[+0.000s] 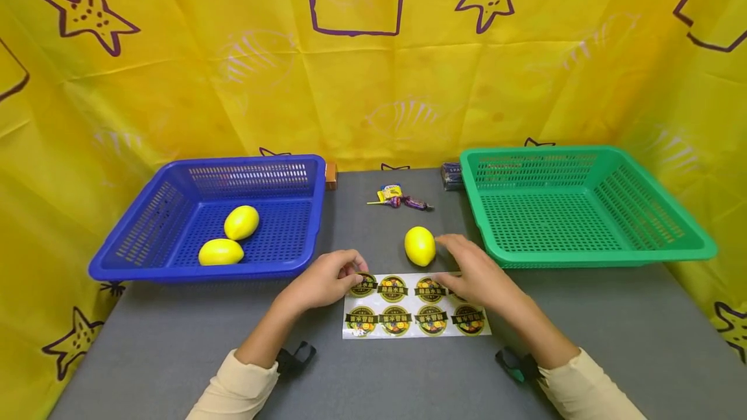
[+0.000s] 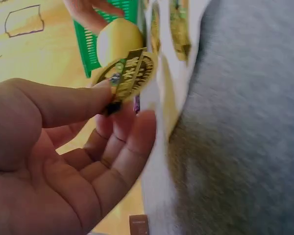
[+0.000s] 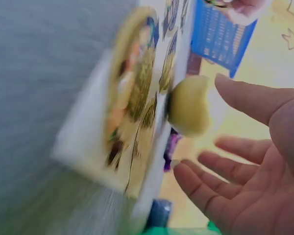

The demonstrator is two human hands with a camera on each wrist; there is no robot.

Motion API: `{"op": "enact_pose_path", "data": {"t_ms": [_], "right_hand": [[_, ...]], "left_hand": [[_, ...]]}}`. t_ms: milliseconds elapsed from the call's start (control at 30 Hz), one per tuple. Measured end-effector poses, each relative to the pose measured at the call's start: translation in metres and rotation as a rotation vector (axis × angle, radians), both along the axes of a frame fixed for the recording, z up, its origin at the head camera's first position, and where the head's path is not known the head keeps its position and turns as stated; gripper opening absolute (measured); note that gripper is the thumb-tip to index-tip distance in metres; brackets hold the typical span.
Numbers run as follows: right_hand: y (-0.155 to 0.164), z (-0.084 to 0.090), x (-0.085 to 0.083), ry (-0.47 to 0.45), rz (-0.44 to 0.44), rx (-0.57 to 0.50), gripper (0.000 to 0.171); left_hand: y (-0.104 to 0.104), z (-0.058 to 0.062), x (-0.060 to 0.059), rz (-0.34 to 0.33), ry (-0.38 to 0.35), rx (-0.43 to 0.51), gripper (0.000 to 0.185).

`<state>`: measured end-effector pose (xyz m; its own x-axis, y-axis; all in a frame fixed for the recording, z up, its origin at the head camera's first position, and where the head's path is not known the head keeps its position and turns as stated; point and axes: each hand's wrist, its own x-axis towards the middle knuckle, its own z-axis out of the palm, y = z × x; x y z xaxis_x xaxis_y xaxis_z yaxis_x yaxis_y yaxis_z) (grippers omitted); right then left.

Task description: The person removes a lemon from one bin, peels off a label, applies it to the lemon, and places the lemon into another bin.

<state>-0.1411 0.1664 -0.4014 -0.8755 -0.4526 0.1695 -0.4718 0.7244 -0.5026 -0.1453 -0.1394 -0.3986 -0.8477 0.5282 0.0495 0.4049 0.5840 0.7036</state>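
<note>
"In the head view, your loose lemon (image 1: 419, 246) sits on the table (image 1: 397, 381) just beyond the sticker sheet (image 1: 413, 303), between the blue basket (image 1: 198, 273) and the green basket (image 1: 595, 256). Your right hand (image 1: 481, 274) curves beside it, fingers parted, holding nothing."

"What might trip you there?"

"Likely a stray nudge: the lemon is rounded and nothing appears to brace it, so it could roll. Your right thumb also overlaps the sheet, so a careless sweep might drag it askew."

"From the left wrist, your left hand (image 2: 83, 181) pinches one round sticker (image 2: 131, 78) by its edge, other fingers loosely bent. Risky?"

"Probably. It's held on one side only, so it could fold, or cling to your fingertips if they lie on adhesive; which fingertip backs it, I cannot tell."

"And from the right wrist?"

"Your right hand spreads wide, thumb nearest the lemon; blur makes any contact impossible to tell. With the lemon unsteadied, pressing anything against it could shove it away."
</note>
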Motion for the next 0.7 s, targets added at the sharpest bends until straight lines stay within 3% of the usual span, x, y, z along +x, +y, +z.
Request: {"op": "enact_pose_path", "data": {"t_ms": [100, 200, 433, 600, 700], "right_hand": [[-0.01, -0.003, -0.017, -0.067, -0.027, -0.064, 0.078], [-0.018, -0.004, -0.027, -0.093, -0.037, -0.078, 0.081], [-0.024, -0.002, -0.033, -0.098, -0.07, -0.108, 0.08], [-0.025, -0.003, -0.035, -0.098, -0.063, -0.122, 0.079], [-0.026, -0.004, -0.036, -0.098, -0.057, -0.119, 0.079]], "left_hand": [[0.004, 0.004, -0.003, 0.02, -0.008, 0.08, 0.01], [0.013, 0.007, -0.007, 0.055, -0.061, 0.191, 0.015], [0.046, 0.012, -0.028, 0.112, -0.303, 0.539, 0.031], [0.069, 0.008, -0.049, 0.147, -0.411, 0.564, 0.039], [0.078, 0.004, -0.058, 0.178, -0.431, 0.543, 0.042]]}}
